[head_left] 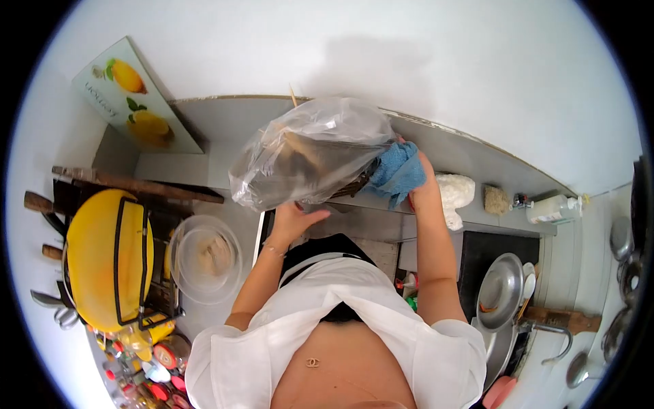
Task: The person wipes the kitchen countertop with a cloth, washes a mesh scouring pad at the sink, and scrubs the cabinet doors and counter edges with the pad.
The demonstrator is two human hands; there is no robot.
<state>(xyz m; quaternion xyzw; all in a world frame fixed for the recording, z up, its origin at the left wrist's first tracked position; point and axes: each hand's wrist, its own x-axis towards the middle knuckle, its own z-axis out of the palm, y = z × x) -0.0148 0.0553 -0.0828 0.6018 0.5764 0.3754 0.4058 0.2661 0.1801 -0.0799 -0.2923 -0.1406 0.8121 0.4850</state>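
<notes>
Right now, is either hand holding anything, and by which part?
The right hand holds a blue cloth by its right side. The left hand is by the lower edge of the clear plastic bag; any grip hidden.

Bag (pixel 306 160) dead ahead, left hand (pixel 293 223) at its near edge, cloth (pixel 400 174) in right hand (pixel 426 183), wall (pixel 477 61) behind
Out left, bowl (pixel 228 276) right of the dish (pixel 99 259), picture board (pixel 139 102) farther back; over right, sponge (pixel 496 200), then bottle (pixel 548 210), the pan (pixel 502 276) nearer the body
</notes>
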